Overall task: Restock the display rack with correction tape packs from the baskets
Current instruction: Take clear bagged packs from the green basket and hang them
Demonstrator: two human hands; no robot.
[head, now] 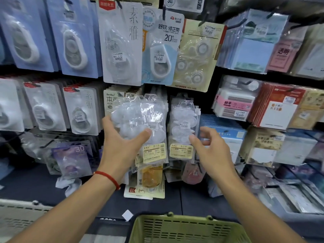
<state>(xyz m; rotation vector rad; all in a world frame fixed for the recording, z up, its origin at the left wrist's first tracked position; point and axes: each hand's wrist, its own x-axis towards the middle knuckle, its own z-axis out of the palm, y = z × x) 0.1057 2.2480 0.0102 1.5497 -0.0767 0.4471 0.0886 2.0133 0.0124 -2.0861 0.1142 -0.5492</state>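
Basket (184, 228) below, seemingly before the rack (217, 71).

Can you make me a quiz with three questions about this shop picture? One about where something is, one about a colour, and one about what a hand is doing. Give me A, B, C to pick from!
1. Where is the basket?
A. Bottom of the picture, below the arms
B. Hanging at the top of the rack
C. On the person's head

2. What colour is the wrist string?
A. Blue
B. Red
C. Yellow

3. What is the left hand doing?
A. Hanging idle
B. Pointing at the ceiling
C. Holding clear correction tape packs

Answers: 1 A, it sits low in front of the shelf. 2 B, the string is red. 3 C, thumb and fingers wrap the packs.
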